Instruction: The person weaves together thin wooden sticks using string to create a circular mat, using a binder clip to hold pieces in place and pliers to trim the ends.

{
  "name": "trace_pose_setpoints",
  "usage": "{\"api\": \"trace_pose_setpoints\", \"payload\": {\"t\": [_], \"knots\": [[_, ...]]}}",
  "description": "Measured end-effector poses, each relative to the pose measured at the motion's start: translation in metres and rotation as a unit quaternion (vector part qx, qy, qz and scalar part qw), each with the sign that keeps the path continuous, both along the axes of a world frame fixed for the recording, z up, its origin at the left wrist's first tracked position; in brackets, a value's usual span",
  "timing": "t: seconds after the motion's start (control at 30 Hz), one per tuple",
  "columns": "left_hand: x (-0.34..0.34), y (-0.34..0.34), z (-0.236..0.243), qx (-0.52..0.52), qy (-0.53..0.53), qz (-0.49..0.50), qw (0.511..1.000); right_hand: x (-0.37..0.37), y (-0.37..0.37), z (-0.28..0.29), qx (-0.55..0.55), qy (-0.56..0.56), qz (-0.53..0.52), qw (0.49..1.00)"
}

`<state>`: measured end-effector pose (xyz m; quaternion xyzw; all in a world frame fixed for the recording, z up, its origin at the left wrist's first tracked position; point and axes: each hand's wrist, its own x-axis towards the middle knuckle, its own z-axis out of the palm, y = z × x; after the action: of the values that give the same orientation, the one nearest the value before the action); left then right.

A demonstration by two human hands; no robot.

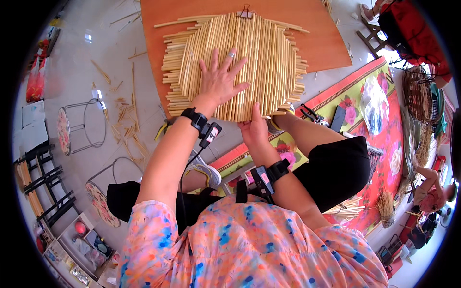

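A panel of pale straw stalks (264,62) laid side by side stands before me over an orange-brown board. Its middle stalks run lengthwise; shorter ones jut crosswise from both sides, their ends uneven. At the far edge a binder clip (245,13) grips panel and board. My left hand (218,82) lies flat on the panel's left half, fingers spread, a ring on one finger. At the near edge my right hand (255,126) holds the panel, thumb on top and the other fingers underneath, largely hidden.
The orange-brown board (321,45) extends past the panel. Straw scraps (127,117) litter the floor at left, near two round stools (64,130). On the flowered mat (353,103) at right lie a phone (338,118), a clear plastic bag (373,105) and straw bundles (385,207). Another person (430,192) sits far right.
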<state>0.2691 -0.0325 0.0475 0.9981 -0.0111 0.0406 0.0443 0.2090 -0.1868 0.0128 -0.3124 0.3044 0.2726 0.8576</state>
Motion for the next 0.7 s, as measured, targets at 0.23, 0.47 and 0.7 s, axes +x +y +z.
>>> {"api": "trace_pose_setpoints", "payload": {"t": [0.23,0.47,0.7], "knots": [[0.001,0.000,-0.010,0.014,-0.010,0.007,1.000,0.001,0.001,-0.004,-0.008,0.006,-0.022,1.000],[-0.007,-0.013,-0.006,0.001,-0.004,-0.038,0.999,0.001,0.003,-0.007,-0.006,0.000,-0.013,1.000],[-0.014,-0.017,-0.011,0.000,-0.023,-0.041,0.999,0.002,0.004,-0.005,-0.012,0.010,-0.015,1.000]]}}
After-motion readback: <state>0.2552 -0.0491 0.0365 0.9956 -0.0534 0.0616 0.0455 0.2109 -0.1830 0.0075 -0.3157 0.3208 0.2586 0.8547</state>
